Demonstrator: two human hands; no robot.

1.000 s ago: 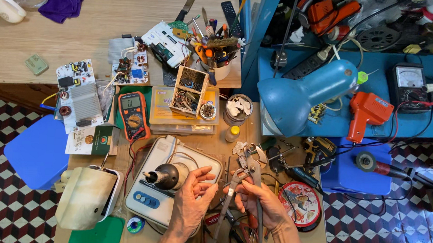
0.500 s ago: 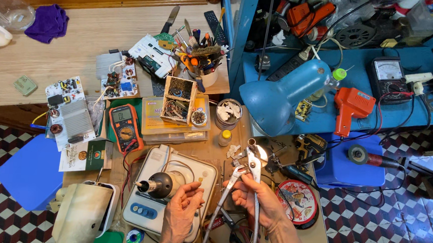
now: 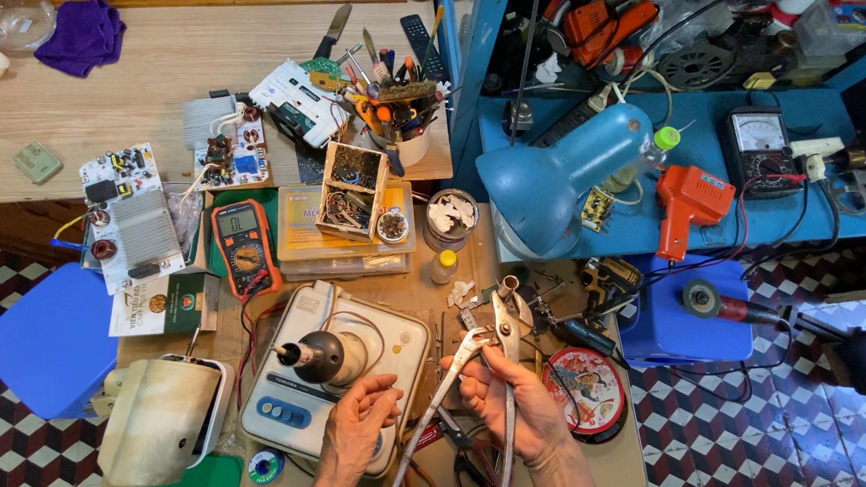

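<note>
My right hand (image 3: 521,407) grips a pair of long metal pliers (image 3: 501,323) by one handle, with the jaws pointing away from me over the cluttered bench. The other handle (image 3: 433,414) swings out to the left, so the pliers are spread. My left hand (image 3: 356,431) rests with loosely curled fingers on the near edge of a white flat device (image 3: 387,346) and holds nothing. On that device lies a dark, cone-shaped part (image 3: 318,355) with a wire looped round it.
A blue desk lamp (image 3: 557,181) leans over the bench behind the pliers. An orange multimeter (image 3: 242,247), circuit boards (image 3: 125,205), a wooden parts box (image 3: 351,188) and a cup of tools (image 3: 400,121) crowd the back. A round tin (image 3: 584,388) lies right of my hand. A blue stool (image 3: 46,340) stands at the left.
My left hand has left the pliers and dropped onto the white device. My right hand has raised the pliers and their handles have spread.
</note>
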